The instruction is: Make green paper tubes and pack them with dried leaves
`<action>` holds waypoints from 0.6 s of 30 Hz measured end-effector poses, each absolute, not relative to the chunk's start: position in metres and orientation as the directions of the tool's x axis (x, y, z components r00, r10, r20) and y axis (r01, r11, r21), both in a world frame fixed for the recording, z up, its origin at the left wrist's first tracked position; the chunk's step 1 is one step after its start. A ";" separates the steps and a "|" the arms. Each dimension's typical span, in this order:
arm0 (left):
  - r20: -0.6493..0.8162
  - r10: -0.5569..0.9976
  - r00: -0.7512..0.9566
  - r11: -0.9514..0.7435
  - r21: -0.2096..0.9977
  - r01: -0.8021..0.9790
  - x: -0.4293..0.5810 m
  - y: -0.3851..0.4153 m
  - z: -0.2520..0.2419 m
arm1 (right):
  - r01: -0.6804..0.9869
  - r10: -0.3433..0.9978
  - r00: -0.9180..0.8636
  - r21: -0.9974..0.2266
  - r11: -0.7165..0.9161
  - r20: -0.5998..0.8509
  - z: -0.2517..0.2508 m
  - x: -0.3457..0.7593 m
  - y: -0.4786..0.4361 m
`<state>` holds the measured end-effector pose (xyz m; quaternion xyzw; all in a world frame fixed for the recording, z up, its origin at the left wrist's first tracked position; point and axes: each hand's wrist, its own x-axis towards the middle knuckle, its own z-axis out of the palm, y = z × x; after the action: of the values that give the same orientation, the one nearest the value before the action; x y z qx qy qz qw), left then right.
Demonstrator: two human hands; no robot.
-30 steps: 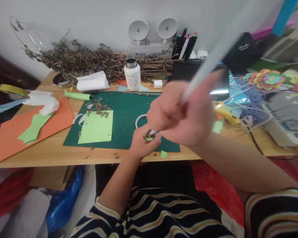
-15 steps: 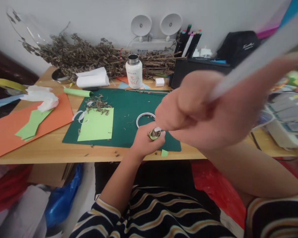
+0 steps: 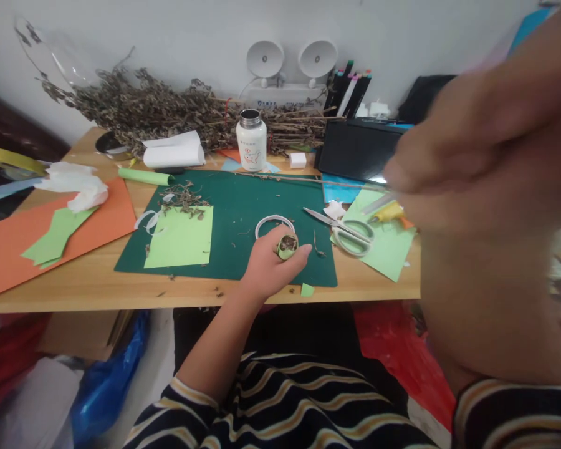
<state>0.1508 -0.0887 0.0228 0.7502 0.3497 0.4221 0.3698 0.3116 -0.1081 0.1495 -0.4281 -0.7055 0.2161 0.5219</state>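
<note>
My left hand (image 3: 268, 265) is wrapped round a small rolled tube of green paper (image 3: 287, 254), held upright above the front of the green cutting mat (image 3: 234, 262). Crumbled dried plant (image 3: 288, 243) fills its open top. Just behind this hand a white ring (image 3: 262, 226), like a tape roll, lies on the mat. My right hand (image 3: 490, 137) is raised close to the camera on the right, blurred, with its fingers curled in. What it holds is hidden. On the mat's left, dried plant bits (image 3: 187, 198) lie by a light green paper sheet (image 3: 180, 243).
Scissors (image 3: 350, 234) and a yellow-handled tool (image 3: 387, 212) lie on green paper at the right. Behind the mat stand a white open bottle (image 3: 251, 146), a bundle of dried stems (image 3: 159, 109) and a black box (image 3: 355, 149). Orange paper (image 3: 9, 252) lies at left.
My right hand has moved up and right, away from the tube. The white stick seen in it before no longer shows. Scissors and green paper have come into view; my left hand keeps the tube.
</note>
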 end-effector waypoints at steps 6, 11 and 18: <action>0.428 0.853 0.299 -0.507 0.815 0.281 0.147 -0.101 0.023 | 0.598 0.731 -0.381 -0.452 0.662 0.566 0.088 0.294 -0.118; 0.443 0.862 0.246 -0.503 0.806 0.313 0.145 -0.110 0.022 | 0.590 0.643 -0.381 -0.361 0.722 0.664 0.066 0.281 -0.130; 0.479 0.850 0.220 -0.527 0.783 0.330 0.144 -0.115 0.024 | 0.584 0.667 -0.365 -0.398 0.708 0.649 0.066 0.274 -0.132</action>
<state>0.1435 -0.1147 0.0239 0.7319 0.4030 0.4773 0.2723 0.2744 -0.1315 0.0660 -0.3791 -0.8248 0.0499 0.4166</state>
